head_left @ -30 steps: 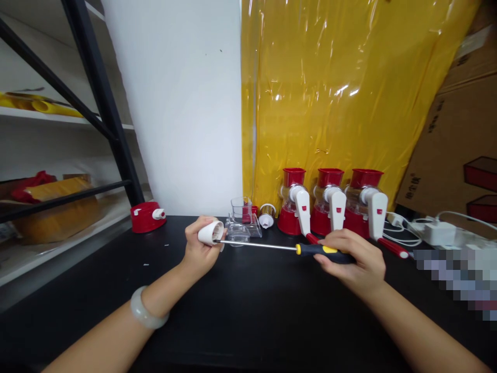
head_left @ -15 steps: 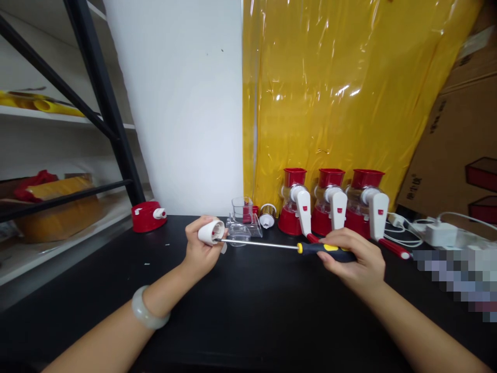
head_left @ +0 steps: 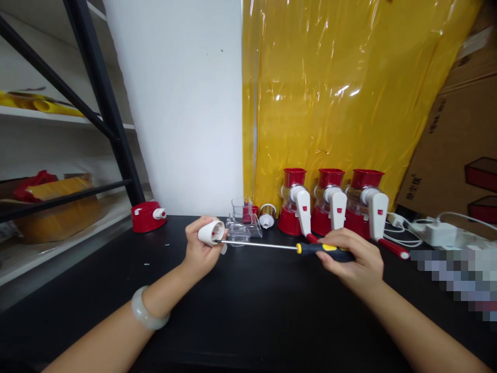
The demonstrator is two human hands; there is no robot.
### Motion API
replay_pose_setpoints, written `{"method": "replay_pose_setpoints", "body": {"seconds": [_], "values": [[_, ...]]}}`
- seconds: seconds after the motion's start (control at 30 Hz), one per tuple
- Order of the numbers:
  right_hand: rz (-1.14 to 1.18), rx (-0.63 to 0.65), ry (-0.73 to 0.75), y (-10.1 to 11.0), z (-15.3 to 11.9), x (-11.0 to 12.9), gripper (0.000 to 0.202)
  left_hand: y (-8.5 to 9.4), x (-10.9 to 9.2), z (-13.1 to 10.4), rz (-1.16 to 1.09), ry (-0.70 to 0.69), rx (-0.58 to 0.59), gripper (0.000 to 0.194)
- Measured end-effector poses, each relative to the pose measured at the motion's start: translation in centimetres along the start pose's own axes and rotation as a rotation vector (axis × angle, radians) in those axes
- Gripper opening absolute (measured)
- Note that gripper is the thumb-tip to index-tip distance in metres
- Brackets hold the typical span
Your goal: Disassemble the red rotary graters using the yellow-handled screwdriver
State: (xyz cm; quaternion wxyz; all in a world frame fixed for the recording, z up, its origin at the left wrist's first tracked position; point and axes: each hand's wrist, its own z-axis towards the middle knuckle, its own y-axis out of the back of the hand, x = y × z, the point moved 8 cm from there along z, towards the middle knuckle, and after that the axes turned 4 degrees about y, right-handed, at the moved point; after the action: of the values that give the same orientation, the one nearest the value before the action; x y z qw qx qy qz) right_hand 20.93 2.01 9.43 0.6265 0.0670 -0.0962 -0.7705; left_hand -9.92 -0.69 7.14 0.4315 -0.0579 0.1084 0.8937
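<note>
While the left hand [head_left: 200, 255] clasps the white cup [head_left: 207, 233] near the clear housing [head_left: 237, 229] and the right hand [head_left: 363, 260] firmly grips the screwdriver [head_left: 264, 245], tip at its mouth, three grinders [head_left: 322, 220] look assembled, housing, drum [head_left: 266, 221] and red base [head_left: 145, 220] unjoined.

Three graters [head_left: 332, 197], one screwdriver [head_left: 310, 249], apparently one drum [head_left: 267, 215].

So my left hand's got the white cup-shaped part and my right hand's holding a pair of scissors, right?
Not scissors: the head view shows your right hand holding a screwdriver. Your left hand does hold the white cup-shaped part.
</note>
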Motion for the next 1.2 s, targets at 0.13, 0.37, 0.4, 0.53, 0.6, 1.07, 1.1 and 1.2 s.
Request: {"method": "replay_pose_setpoints", "body": {"seconds": [0.13,0.37,0.4,0.53,0.6,1.07,1.1,1.2], "values": [[0.007,-0.004,0.007,0.1,0.0,0.0,0.010,0.0,-0.1,0.0,0.007,-0.007,-0.001,0.061],[0.004,-0.007,0.003,0.1,0.0,-0.1,0.009,0.2,0.1,-0.1,0.034,0.016,-0.032,0.058],[0.005,-0.005,0.004,0.1,0.0,-0.1,0.009,0.2,0.1,-0.1,0.035,0.013,-0.026,0.058],[-0.002,-0.002,0.001,0.1,0.0,-0.1,0.008,0.1,0.2,-0.1,0.025,0.005,-0.008,0.060],[-0.001,-0.005,0.004,0.1,0.1,0.0,0.009,0.1,0.2,-0.1,0.024,0.001,-0.010,0.060],[0.021,0.018,-0.051,-0.2,-0.3,-0.7,0.007,0.3,0.3,0.0,-0.016,-0.056,0.027,0.064],[0.028,0.030,-0.091,-0.3,-0.4,-1.2,0.006,0.4,0.4,0.0,0.006,-0.063,0.029,0.064],[0.105,0.082,-0.329,-1.0,-1.1,-3.4,0.012,0.8,0.9,-0.2,0.076,-0.060,0.038,0.062]]}}
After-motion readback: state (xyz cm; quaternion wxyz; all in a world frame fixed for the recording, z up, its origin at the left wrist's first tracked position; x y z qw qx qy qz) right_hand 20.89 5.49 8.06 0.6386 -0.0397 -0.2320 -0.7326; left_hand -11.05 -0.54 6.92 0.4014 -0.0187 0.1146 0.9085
